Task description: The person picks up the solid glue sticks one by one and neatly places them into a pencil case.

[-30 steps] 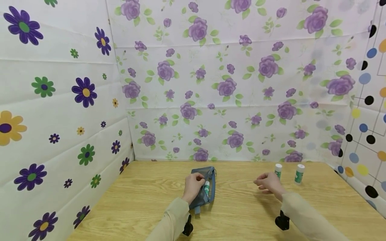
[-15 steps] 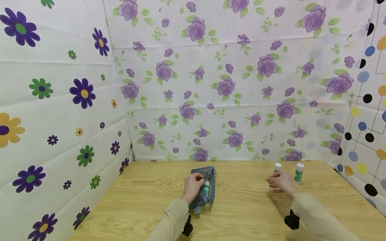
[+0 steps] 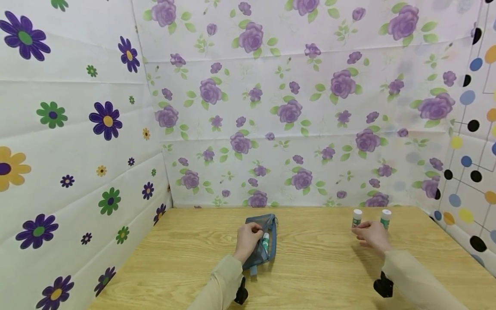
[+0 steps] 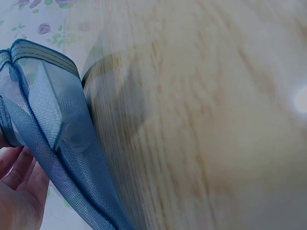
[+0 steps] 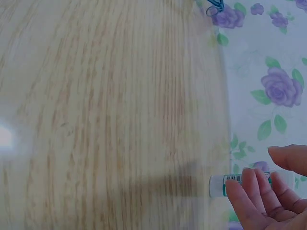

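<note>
My left hand (image 3: 246, 240) grips the side of a blue mesh zipper pouch (image 3: 274, 245), which gapes toward the right. Inside lies a glue stick (image 3: 265, 242) with a white cap and green label. The left wrist view shows the pouch (image 4: 79, 115) close up, fingers (image 4: 33, 184) behind its edge. My right hand (image 3: 373, 236) is just in front of two upright glue sticks, the left one (image 3: 357, 216) and the right one (image 3: 385, 216). In the right wrist view its fingers overlap a glue stick (image 5: 217, 186), and the thumb stands apart from them.
Everything rests on a wood-grain table (image 3: 186, 241). A flowered cloth wall (image 3: 271, 163) rises at its back edge. Patterned walls flank the left and right sides. A black wrist-camera mount (image 3: 383, 285) hangs under each forearm.
My right hand has moved to the right, toward the standing glue sticks, now covering the lower part of the right one. My left hand and the pouch have stayed put.
</note>
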### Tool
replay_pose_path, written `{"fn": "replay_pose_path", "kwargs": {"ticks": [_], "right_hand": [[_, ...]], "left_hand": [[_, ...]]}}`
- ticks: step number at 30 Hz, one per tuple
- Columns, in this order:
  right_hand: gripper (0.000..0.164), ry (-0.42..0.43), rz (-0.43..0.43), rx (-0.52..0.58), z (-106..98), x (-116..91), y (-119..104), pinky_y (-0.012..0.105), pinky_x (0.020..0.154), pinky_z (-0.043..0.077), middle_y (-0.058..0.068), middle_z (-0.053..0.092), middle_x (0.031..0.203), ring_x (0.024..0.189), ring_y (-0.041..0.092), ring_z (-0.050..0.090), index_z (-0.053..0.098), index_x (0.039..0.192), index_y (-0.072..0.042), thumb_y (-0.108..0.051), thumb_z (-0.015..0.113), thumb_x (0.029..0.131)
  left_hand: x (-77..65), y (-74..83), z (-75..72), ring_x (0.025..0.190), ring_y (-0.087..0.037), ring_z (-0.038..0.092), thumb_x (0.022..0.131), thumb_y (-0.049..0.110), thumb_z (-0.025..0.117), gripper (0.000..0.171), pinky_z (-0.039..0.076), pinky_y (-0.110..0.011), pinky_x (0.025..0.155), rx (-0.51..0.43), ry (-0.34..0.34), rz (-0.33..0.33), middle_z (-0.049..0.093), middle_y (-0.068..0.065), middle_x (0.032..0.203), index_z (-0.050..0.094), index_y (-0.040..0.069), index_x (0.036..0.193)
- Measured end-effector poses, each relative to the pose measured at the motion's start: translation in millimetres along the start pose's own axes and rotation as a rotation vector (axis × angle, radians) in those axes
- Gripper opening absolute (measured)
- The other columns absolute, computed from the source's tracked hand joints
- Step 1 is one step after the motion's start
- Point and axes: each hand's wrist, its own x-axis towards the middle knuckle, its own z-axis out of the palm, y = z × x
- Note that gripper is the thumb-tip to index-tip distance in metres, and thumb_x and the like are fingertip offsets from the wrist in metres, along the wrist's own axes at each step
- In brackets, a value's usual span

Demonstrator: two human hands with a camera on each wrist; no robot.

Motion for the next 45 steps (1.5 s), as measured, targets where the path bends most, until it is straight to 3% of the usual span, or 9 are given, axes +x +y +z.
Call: {"fn": "replay_pose_path", "kwargs": {"ticks": [7, 14, 28, 45], "right_hand": [[0.045, 0.081, -0.036, -0.089, -1, 2, 7, 0.041, 0.067, 0.048, 0.027, 0.054, 0.097, 0.091, 0.042, 0.053, 0.043, 0.110, 0.014, -0.018, 0.062, 0.085], [0.050, 0.133, -0.051, -0.151, 1, 6, 12, 0.043, 0.067, 0.043, 0.030, 0.044, 0.109, 0.091, 0.041, 0.048, 0.038, 0.117, 0.013, -0.019, 0.061, 0.086], [0.053, 0.182, -0.075, -0.056, 8, 17, 16, 0.053, 0.081, 0.034, 0.035, 0.032, 0.118, 0.104, 0.048, 0.036, 0.025, 0.124, 0.015, -0.008, 0.055, 0.087], [0.055, 0.230, -0.066, -0.021, 17, 33, 21, 0.053, 0.079, 0.036, 0.035, 0.031, 0.119, 0.106, 0.049, 0.036, 0.024, 0.127, 0.014, 0.001, 0.056, 0.085]], "left_hand": [[-0.4, 0.5, 0.1, 0.060, -0.013, 0.051, 0.083, 0.000, 0.059, 0.008, 0.043, -0.028, 0.052, -0.005, 0.003, 0.006, 0.057, 0.000, 0.072, 0.067, -0.002, 0.087], [-0.6, 0.1, 0.6, 0.061, -0.013, 0.052, 0.084, 0.000, 0.059, 0.008, 0.044, -0.028, 0.053, -0.005, -0.006, -0.008, 0.057, 0.000, 0.073, 0.067, -0.001, 0.087], [-2.8, 2.8, -0.9, 0.060, -0.013, 0.050, 0.084, 0.000, 0.059, 0.008, 0.043, -0.028, 0.051, -0.007, -0.003, -0.004, 0.056, 0.000, 0.072, 0.066, -0.001, 0.087], [-0.6, 0.2, 2.3, 0.059, -0.013, 0.051, 0.084, 0.000, 0.059, 0.008, 0.043, -0.028, 0.052, 0.011, -0.001, -0.018, 0.056, 0.000, 0.072, 0.067, 0.000, 0.086]]}}
